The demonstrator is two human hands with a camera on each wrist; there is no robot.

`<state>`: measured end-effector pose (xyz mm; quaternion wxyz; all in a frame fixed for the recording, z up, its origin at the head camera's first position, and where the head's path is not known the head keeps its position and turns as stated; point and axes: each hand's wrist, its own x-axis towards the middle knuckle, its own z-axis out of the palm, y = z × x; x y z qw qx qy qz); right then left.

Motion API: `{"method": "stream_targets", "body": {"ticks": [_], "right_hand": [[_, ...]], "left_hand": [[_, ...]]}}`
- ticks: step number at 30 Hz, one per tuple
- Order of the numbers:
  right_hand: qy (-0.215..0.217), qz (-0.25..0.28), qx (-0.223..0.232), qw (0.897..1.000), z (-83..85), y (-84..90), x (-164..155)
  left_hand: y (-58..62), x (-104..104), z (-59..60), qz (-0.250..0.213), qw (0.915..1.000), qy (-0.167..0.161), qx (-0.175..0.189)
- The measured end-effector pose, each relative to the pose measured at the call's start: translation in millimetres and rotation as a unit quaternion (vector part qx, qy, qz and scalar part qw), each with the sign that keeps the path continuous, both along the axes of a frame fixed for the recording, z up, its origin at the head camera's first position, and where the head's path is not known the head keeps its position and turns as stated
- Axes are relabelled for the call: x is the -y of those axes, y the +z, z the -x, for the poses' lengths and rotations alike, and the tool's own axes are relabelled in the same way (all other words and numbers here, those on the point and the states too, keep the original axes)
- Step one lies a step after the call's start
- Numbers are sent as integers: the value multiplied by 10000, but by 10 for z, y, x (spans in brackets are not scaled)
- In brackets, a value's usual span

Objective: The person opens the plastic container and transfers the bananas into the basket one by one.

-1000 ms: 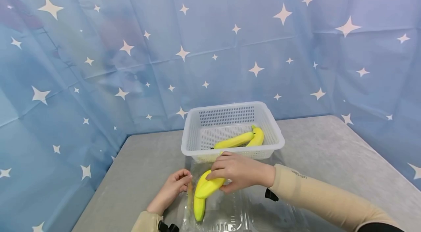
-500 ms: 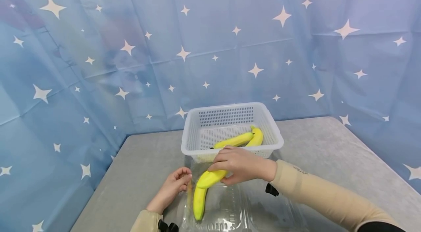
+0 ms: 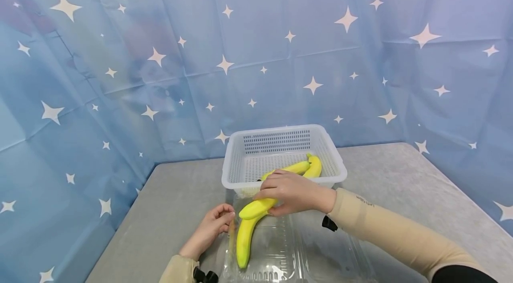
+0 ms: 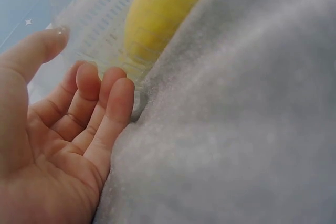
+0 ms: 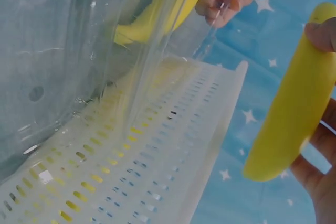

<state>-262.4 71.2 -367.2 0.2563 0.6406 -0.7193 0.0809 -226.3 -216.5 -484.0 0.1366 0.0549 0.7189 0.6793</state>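
My right hand (image 3: 280, 194) grips a yellow banana (image 3: 256, 208) and holds it just above a clear plastic clamshell container (image 3: 304, 252), close to the basket's front wall. A second banana (image 3: 242, 243) lies in the container's left part. My left hand (image 3: 212, 226) rests on the table with loosely curled fingers (image 4: 113, 98) touching the container's left rim (image 4: 137, 100). In the right wrist view the held banana (image 5: 294, 114) sits between thumb and fingers beside the basket wall (image 5: 184, 145).
A white perforated basket (image 3: 276, 140) stands behind the container with two bananas (image 3: 292, 168) inside. The grey table (image 3: 401, 176) is bordered left and behind by a blue star-patterned cloth (image 3: 120, 96). Bare tabletop lies right of the basket.
My right hand has lifted its banana up and slightly back toward the basket. The left hand and the banana in the container have stayed put.
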Motion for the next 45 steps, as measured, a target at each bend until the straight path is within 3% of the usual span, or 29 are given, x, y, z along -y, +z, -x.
{"method": "stream_targets", "body": {"ticks": [28,45], "right_hand": [[-76,265,24,9996,178,-33,-54],[-550,107,148,9983,256,61,-144]], "left_hand": [[-14,-14,-10,-69,10000,-13,-56],[17,-15,-38,-66,10000,33,-25]]}}
